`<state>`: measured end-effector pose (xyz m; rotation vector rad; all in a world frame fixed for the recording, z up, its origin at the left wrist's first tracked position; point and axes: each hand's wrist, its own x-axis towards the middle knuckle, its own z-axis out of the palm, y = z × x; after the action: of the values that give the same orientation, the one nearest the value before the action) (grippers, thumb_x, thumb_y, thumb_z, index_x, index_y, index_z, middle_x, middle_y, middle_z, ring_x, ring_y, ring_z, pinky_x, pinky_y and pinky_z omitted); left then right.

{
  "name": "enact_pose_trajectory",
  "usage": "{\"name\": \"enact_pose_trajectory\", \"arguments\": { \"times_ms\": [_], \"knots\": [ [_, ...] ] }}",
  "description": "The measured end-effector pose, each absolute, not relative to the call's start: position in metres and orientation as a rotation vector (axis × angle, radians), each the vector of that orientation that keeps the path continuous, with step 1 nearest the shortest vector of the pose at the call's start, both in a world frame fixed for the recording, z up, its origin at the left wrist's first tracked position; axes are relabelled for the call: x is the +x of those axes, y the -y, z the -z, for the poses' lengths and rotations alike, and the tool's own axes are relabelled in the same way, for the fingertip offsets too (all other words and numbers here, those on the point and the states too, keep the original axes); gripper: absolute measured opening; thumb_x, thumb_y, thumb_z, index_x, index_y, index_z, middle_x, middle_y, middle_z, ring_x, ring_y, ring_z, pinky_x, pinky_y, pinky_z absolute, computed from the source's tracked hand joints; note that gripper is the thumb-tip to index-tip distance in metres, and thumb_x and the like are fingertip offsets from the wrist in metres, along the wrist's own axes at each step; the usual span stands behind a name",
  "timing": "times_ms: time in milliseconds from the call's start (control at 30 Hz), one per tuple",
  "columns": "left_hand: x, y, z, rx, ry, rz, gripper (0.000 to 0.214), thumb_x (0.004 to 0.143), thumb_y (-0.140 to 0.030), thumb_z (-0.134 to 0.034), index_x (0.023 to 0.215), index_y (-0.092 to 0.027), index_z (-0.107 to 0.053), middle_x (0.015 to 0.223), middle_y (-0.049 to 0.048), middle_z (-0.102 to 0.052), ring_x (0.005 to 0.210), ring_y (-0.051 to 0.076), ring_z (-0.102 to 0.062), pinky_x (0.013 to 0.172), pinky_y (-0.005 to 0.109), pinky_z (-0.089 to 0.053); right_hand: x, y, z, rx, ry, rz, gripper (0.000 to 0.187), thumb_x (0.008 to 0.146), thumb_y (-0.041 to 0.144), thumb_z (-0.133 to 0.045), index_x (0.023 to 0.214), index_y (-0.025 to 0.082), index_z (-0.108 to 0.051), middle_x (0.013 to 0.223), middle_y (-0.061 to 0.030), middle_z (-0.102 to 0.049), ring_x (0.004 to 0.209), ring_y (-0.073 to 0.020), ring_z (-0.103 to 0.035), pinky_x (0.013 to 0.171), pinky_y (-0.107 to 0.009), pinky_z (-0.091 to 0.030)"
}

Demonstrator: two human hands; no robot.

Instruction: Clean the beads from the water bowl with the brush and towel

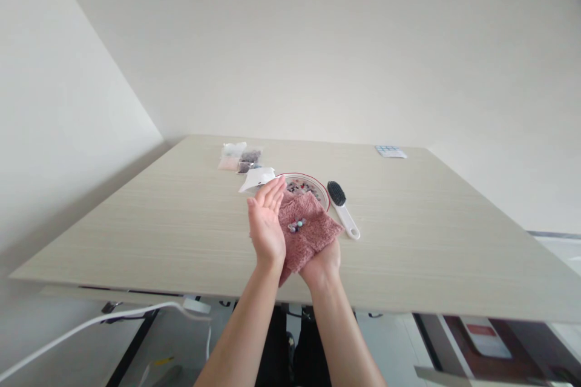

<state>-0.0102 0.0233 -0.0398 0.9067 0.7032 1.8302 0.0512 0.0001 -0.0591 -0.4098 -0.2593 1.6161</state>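
A fuzzy pink cloth (308,242) rests over my right hand (324,263), which supports it from below; its fingers are hidden under the fabric. On top of the cloth lies a small cluster of beads (297,225), some pale blue, some dark. My left hand (267,227) is upright at the cloth's left edge, palm turned toward it, fingers stretched out and nothing in them. Just behind the cloth, partly covered by it, is a red-rimmed plate (323,189) with many small coloured beads (302,185) in it.
Right of the plate lies a white-handled brush (345,211) with black bristles. Clear bags of beads (240,157) and a white packet (257,179) sit to the left. A blue-and-white packet (391,152) is near the wall. A white cable (100,317) runs below the table's front edge.
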Motion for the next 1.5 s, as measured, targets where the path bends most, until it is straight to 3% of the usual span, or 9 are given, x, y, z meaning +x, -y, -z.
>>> {"name": "enact_pose_trajectory", "arguments": {
  "times_ms": [167,333,467,600,767,900,1100,1233,1500],
  "knots": [
    [-0.02,-0.022,0.044,1.107,-1.024,-1.963,0.027,0.082,-0.034,-0.044,0.096,-0.019,-0.062,0.114,0.0068,-0.058,0.112,0.02,-0.048,0.096,0.033,-0.035,0.06,-0.002,0.058,-0.394,0.223,-1.594,0.037,0.083,0.041,-0.033,0.107,0.024,-0.055,0.12,-0.0027,-0.057,0.117,-0.0182,-0.046,0.096,-0.043,-0.037],
    [-0.026,-0.022,0.062,1.191,-1.197,-1.931,0.02,0.081,-0.029,-0.047,0.094,-0.02,-0.059,0.116,0.006,-0.054,0.115,0.018,-0.044,0.099,0.031,-0.031,0.072,-0.007,0.056,-0.45,0.186,-1.521,0.036,0.081,0.043,-0.034,0.098,0.023,-0.059,0.115,-0.003,-0.06,0.113,-0.0208,-0.049,0.093,-0.045,-0.04],
    [-0.016,-0.012,0.074,1.07,-1.225,-1.862,0.038,0.077,-0.033,-0.055,0.112,-0.021,-0.05,0.132,0.0086,-0.041,0.125,0.019,-0.034,0.1,0.029,-0.03,0.079,-0.011,0.047,-0.453,0.215,-1.446,0.029,0.08,0.038,-0.038,0.089,0.025,-0.062,0.105,-0.0002,-0.065,0.107,-0.02,-0.053,0.092,-0.044,-0.04],
    [0.007,0.008,0.079,0.715,-0.842,-1.687,0.054,0.077,-0.046,-0.051,0.126,-0.024,-0.04,0.136,0.0082,-0.04,0.124,0.021,-0.037,0.096,0.032,-0.036,0.082,-0.014,0.033,-0.375,0.152,-1.414,0.032,0.083,0.032,-0.031,0.091,0.025,-0.062,0.099,-0.0001,-0.066,0.104,-0.0192,-0.054,0.092,-0.044,-0.039],
    [0.032,0.024,0.077,0.422,-0.616,-1.506,0.068,0.07,-0.067,-0.042,0.117,-0.019,-0.053,0.126,0.0095,-0.052,0.122,0.024,-0.04,0.097,0.034,-0.037,0.076,-0.016,0.034,-0.382,0.181,-1.356,0.035,0.082,0.034,-0.031,0.094,0.025,-0.062,0.095,-0.0021,-0.067,0.105,-0.021,-0.054,0.093,-0.046,-0.038],
    [0.033,0.015,0.069,0.341,-0.669,-1.626,0.059,0.069,-0.047,-0.06,0.122,-0.024,-0.049,0.127,0.0041,-0.051,0.122,0.022,-0.041,0.097,0.03,-0.039,0.067,-0.013,0.048,-0.398,0.199,-1.336,0.034,0.08,0.04,-0.036,0.096,0.025,-0.062,0.102,-0.0017,-0.065,0.105,-0.0231,-0.054,0.094,-0.048,-0.038],
    [0.019,-0.003,0.06,0.37,-0.665,-1.579,0.042,0.079,-0.028,-0.05,0.12,-0.024,-0.05,0.129,0.0017,-0.05,0.12,0.019,-0.044,0.097,0.029,-0.039,0.058,-0.007,0.062,-0.379,0.351,-1.383,0.042,0.08,0.048,-0.036,0.107,0.024,-0.059,0.113,-0.0033,-0.061,0.108,-0.0231,-0.054,0.095,-0.045,-0.038],
    [0.013,-0.005,0.056,0.324,-0.651,-1.609,0.033,0.076,-0.019,-0.05,0.107,-0.02,-0.059,0.117,0.003,-0.06,0.115,0.02,-0.049,0.094,0.031,-0.041,0.062,-0.005,0.067,-0.572,0.248,-1.208,0.048,0.078,0.056,-0.036,0.099,0.021,-0.062,0.102,-0.0033,-0.066,0.101,-0.0209,-0.058,0.088,-0.039,-0.044],
    [0.002,-0.011,0.058,0.173,-0.808,-1.524,0.025,0.069,-0.011,-0.054,0.091,-0.016,-0.064,0.088,0.004,-0.069,0.086,0.017,-0.063,0.081,0.029,-0.048,0.071,0.003,0.067,-0.868,0.521,-1.215,0.032,0.067,0.029,-0.062,0.098,0.02,-0.058,0.093,-0.0007,-0.066,0.086,-0.017,-0.06,0.076,-0.029,-0.046]
  ]
}}
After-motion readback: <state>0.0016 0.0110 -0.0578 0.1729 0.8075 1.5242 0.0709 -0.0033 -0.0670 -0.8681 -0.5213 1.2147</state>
